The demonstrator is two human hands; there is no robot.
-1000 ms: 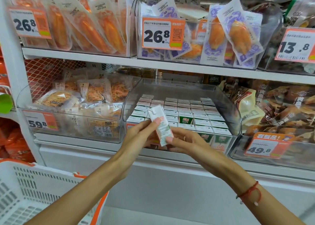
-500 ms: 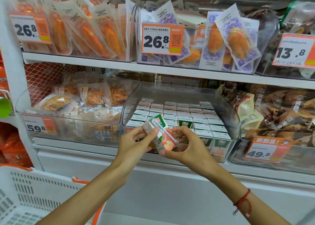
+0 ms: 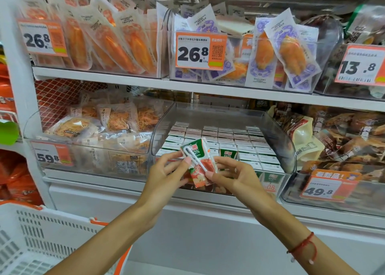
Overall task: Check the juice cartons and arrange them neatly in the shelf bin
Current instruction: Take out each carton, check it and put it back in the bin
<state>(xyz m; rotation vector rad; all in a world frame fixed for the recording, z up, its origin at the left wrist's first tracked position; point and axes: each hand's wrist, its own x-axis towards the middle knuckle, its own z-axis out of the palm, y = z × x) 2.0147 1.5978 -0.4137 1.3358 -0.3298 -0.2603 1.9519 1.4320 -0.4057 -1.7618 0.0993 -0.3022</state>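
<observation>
Two hands met in front of the clear shelf bin, and between them they held one small juice carton. Each hand's grip was grasping that carton: the left hand pinched its left edge, thumb tip on the printed face, and the right hand pinched the lower right corner with fingers curled. The carton was tilted, its top leaning toward ten o'clock, with a wrapped straw lying diagonally across the green and red front. It hung just before the bin's front wall, clear of the rows inside.

At twelve o'clock from the carton, the packed juice cartons stood upright in close rows inside the bin, white tops showing, one green face visible near the front. A thin red string bracelet circled the right wrist at five o'clock.

At nine o'clock, the neighbouring bin held clear snack packets behind a 59.8 price tag. At three o'clock sat brown packaged snacks above a 49.8 price tag. On the shelf above, at twelve o'clock, a 26.8 price tag fronted purple-printed pouches. A white plastic basket with orange trim sat at seven o'clock.
</observation>
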